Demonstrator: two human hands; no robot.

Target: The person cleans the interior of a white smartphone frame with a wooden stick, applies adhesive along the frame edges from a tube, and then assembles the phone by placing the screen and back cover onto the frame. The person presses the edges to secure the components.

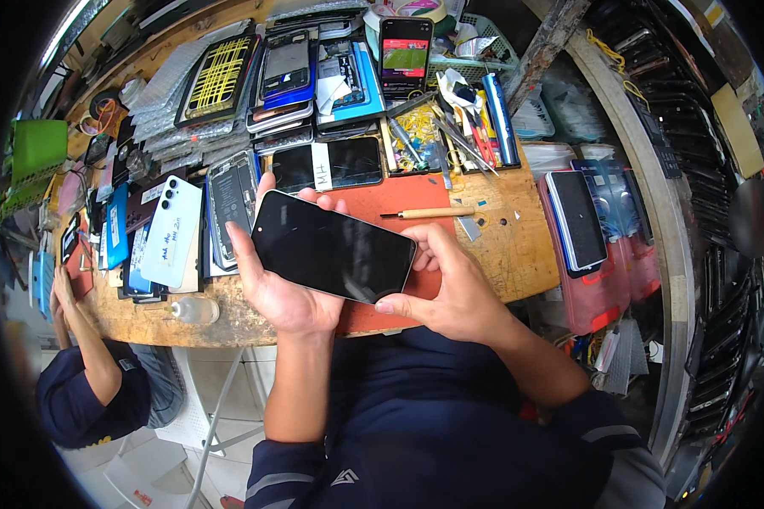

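Black phone [335,248] slants lengthwise, down to the right.

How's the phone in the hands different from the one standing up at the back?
The held phone has a dark screen, while the standing phone shows a lit red and green picture. The held phone slants between the left hand and right hand; the standing phone is upright, untouched. Both screens face the camera.
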